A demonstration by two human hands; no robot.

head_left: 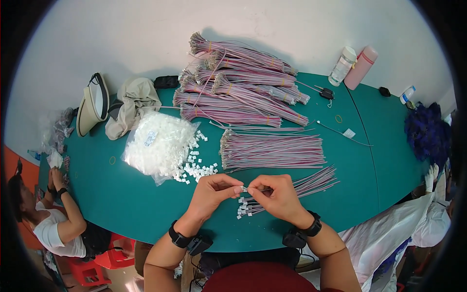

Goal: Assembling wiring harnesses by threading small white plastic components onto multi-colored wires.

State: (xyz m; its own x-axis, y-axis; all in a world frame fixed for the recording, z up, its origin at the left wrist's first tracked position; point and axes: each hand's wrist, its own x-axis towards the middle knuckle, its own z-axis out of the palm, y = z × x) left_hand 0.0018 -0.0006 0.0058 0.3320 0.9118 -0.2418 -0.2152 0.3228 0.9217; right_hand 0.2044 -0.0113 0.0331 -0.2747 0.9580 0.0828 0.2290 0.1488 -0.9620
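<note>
Pinched between thumb and forefinger of the left hand (212, 191) is a small white connector housing (243, 188), and the right hand (278, 193) meets it from the other side, its fingertips closed on the end of a thin wire. Both hands are clamped, tips almost touching, just above the green table (131, 199).

Doing this well seems to call for holding the housing still and square, then feeding the wire end straight into its slot rather than at an angle; a firm, short grip close to the wire tip should keep it from bending. Whether the wire is already seated I cannot tell, since the fingers hide the joint.

Going left to right: a clear bag of white housings (158, 143) lies up and left of the grip, with loose housings (197, 170) spilled near it. Right under the hands lies a small bunch of finished wires (248, 208) with white ends. Just behind them a flat sheaf of pink-grey wires (272, 150) waits, and tied bundles (238, 87) are stacked farther back.
</note>
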